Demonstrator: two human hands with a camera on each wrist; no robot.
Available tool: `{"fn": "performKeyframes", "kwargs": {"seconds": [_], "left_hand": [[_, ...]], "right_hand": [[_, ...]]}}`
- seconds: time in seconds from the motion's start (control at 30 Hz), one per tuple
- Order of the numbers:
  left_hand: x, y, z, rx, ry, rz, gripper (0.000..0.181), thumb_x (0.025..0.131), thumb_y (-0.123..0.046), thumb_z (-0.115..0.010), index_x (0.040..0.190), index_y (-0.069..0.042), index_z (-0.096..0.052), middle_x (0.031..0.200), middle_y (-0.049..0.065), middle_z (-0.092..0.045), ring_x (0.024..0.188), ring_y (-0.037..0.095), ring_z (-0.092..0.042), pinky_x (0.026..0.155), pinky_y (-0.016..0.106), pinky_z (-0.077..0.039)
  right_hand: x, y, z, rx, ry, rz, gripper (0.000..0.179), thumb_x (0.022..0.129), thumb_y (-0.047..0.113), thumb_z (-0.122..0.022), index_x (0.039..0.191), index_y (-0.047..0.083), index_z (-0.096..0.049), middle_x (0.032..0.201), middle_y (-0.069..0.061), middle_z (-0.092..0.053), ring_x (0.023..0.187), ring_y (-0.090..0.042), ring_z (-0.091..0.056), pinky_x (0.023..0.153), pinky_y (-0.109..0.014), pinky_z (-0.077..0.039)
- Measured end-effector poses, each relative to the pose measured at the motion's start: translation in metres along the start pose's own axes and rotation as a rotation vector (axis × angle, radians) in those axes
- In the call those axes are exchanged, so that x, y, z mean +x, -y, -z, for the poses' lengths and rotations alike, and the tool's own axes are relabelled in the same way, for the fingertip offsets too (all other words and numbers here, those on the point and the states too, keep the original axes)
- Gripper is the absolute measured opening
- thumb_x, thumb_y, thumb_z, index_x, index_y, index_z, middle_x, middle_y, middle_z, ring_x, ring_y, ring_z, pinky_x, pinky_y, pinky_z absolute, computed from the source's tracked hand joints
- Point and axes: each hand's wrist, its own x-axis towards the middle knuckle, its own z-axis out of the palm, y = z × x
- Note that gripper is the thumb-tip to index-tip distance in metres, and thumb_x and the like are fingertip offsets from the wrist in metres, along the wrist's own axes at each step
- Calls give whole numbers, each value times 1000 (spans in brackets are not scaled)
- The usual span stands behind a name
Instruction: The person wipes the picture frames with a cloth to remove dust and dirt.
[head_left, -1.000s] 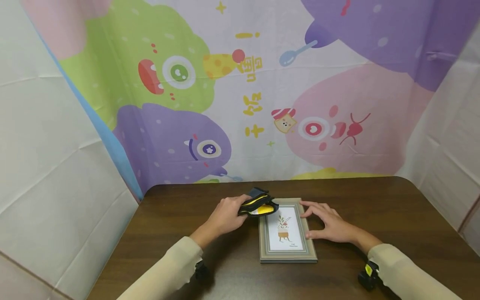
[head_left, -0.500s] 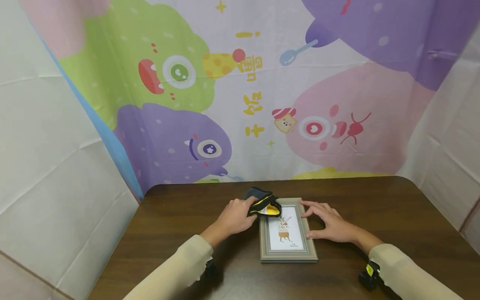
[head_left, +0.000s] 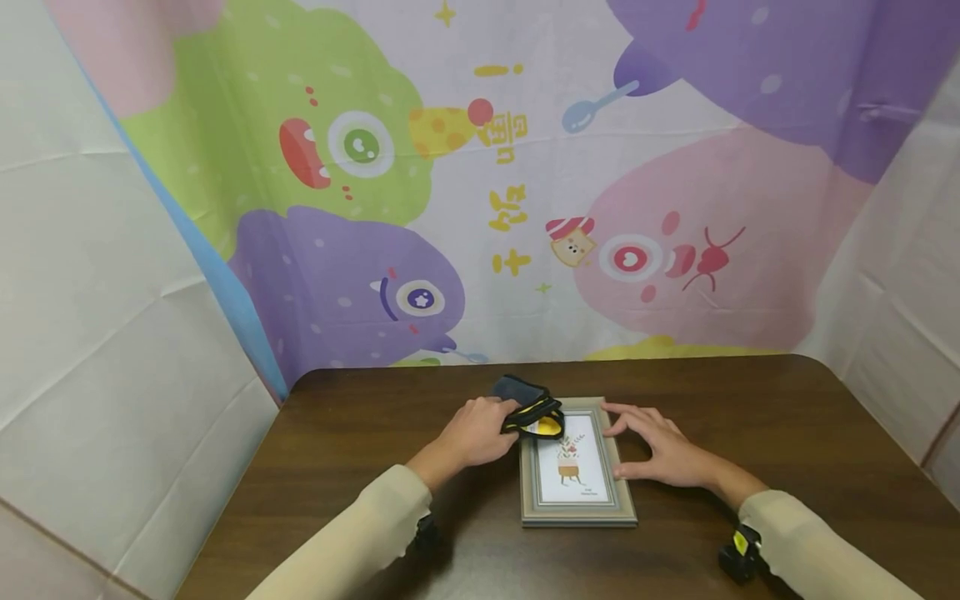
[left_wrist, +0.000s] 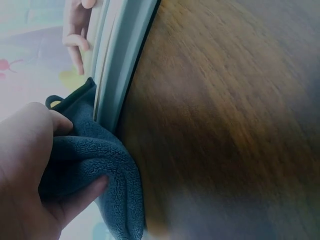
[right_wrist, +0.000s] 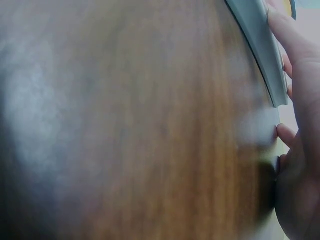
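A dark blue-grey plush cloth point(head_left: 521, 390) with black edging and a yellow underside is bunched in my left hand point(head_left: 476, 432). It lies folded over the upper left of a picture frame point(head_left: 622, 510), hiding that corner. In the left wrist view, fingers and thumb grip the cloth point(left_wrist: 112, 160) against the frame's moulding point(left_wrist: 120, 65). On the frame's right side my right hand point(head_left: 667, 450) touches the border, forefinger near the top corner and thumb lower down, with fingers spread. The right wrist view shows the thumb point(right_wrist: 282, 27) along the frame edge point(right_wrist: 262, 50).
The frame lies flat on a dark brown wooden table point(head_left: 337, 450) and holds a white print point(head_left: 573, 467) of a potted plant. Behind the table hangs a curtain point(head_left: 517, 317) with cartoon figures. Pale sheets hang at both sides.
My left hand has carried the cloth a little to the right and slightly down over the frame's upper left. The right hand and the frame have stayed in place.
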Motion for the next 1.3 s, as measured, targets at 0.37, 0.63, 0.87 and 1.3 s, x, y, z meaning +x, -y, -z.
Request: {"fn": "performKeyframes", "kwargs": {"seconds": [0.37,0.63,0.87,1.3], "left_hand": [[-20,-49,63,-75,114,58,36,103,-21,-78,136,-7,-75,110,12,-85,87,19,-73,80,39,-64],[-32,-58,67,-56,124,30,29,101,-22,-80,127,-9,-76,101,7,-83,80,13,-69,72,32,-59],[-46,-66,69,-47,131,2,31,100,-25,-80,127,-9,-77,98,5,-82,78,10,-69,71,29,-60],[-72,-80,70,8,101,-75,26,94,-27,-84,113,-13,-75,83,-2,-76,67,6,-63,60,25,-52]], "right_hand": [[0,-1,0,6,-6,16,43,91,39,-94,125,36,-68,177,-17,-48,146,-49,-48,110,-83,-33],[0,-1,0,1,-18,20,43,90,39,-94,125,35,-69,176,-18,-49,145,-49,-49,110,-84,-32],[0,-1,-1,-2,-17,25,44,90,38,-94,126,34,-69,176,-18,-48,145,-49,-49,109,-84,-33],[0,-1,-1,17,-12,29,45,90,38,-95,127,32,-70,176,-19,-47,148,-54,-46,109,-87,-30]]}}
